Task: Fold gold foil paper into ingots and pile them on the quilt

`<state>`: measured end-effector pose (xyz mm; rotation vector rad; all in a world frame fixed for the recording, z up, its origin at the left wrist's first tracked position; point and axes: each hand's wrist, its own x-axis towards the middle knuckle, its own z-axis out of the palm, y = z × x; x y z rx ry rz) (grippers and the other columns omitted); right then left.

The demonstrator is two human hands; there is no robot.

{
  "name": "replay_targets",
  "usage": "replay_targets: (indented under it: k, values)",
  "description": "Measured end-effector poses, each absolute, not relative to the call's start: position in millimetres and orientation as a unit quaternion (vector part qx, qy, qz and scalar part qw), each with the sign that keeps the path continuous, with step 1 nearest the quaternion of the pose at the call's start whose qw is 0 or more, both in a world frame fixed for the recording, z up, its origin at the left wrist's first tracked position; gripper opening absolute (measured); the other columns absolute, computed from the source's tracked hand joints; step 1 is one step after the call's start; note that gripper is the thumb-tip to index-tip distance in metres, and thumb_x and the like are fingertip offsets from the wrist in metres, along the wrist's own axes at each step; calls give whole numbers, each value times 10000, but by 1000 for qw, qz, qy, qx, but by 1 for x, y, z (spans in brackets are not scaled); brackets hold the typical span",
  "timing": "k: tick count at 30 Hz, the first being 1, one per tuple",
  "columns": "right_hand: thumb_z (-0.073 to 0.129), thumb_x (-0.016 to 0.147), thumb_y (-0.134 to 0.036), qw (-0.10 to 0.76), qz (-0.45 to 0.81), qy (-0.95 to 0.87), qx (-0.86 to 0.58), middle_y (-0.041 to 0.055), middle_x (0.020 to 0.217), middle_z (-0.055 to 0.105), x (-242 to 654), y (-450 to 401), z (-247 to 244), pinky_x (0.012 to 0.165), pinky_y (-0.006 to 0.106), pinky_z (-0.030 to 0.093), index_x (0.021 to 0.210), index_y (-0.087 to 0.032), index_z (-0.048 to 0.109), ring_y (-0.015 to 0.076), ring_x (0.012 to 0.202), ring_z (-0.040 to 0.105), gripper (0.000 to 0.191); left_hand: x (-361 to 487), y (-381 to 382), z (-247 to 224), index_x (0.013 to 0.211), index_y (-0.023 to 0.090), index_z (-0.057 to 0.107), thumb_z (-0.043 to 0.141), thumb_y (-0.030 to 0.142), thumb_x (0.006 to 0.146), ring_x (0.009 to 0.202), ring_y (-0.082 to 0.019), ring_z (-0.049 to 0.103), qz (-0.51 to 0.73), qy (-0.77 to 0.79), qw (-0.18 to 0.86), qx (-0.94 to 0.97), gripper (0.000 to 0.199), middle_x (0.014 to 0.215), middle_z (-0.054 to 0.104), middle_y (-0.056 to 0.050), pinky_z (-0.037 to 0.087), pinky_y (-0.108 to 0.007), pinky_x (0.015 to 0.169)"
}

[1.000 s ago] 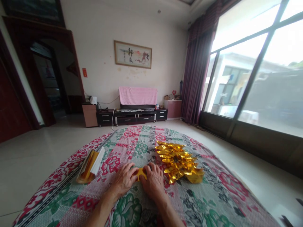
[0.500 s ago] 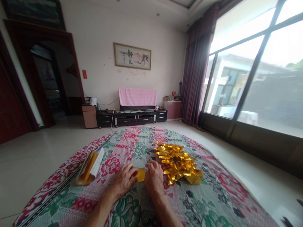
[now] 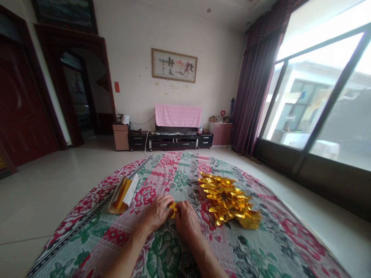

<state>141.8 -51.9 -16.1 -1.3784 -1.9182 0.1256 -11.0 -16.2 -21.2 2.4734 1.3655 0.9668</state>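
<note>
A small piece of gold foil paper (image 3: 173,210) lies on the flowered cloth between my two hands. My left hand (image 3: 159,211) grips its left side with curled fingers. From the right, my right hand (image 3: 187,217) closes on the other side, thumb and fingers bent over the foil. Most of the sheet is hidden under the fingers. To the right stands a cluster of folded gold foil pieces (image 3: 230,200), stacked in overlapping rows with pointed ends. On the left rests a loosely curled stack of gold and white paper sheets (image 3: 123,195).
The round table wears a cloth (image 3: 162,251) with red, green and grey flowers. Beyond it, a low black cabinet (image 3: 174,143) carries something draped with a pink cloth (image 3: 178,116). A purple curtain (image 3: 255,88) hangs beside large windows at right.
My hands have come closer together, and less of the gold foil shows between them. The view has turned slightly left, so the room appears shifted to the right.
</note>
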Motion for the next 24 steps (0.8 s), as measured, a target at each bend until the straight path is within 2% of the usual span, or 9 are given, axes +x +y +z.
replay_targets:
  k: [7,18,24]
  values:
    - [503,755,-199,368,26,-739,-564,19,789,531,136,-53,-15,655,238,347,790,-190,529,145,728,501,44,-9,-7,-29,1052,215,618,533,200,767,1041,-183,532,337,500,89,793,297,1090,632,-39,393,-331,958]
    - [545,699,-219,362,48,-734,-573,13,779,521,137,-53,-14,639,234,339,780,-196,518,146,719,491,88,-4,-2,-13,912,228,664,527,149,744,954,-166,547,303,536,98,782,231,985,666,-5,394,-284,897]
    - [543,695,-225,361,47,-733,-574,17,791,526,137,-52,-17,643,233,349,805,-198,523,148,728,499,115,1,1,-14,882,241,661,487,155,786,901,-150,539,303,556,76,770,217,910,660,4,386,-249,849]
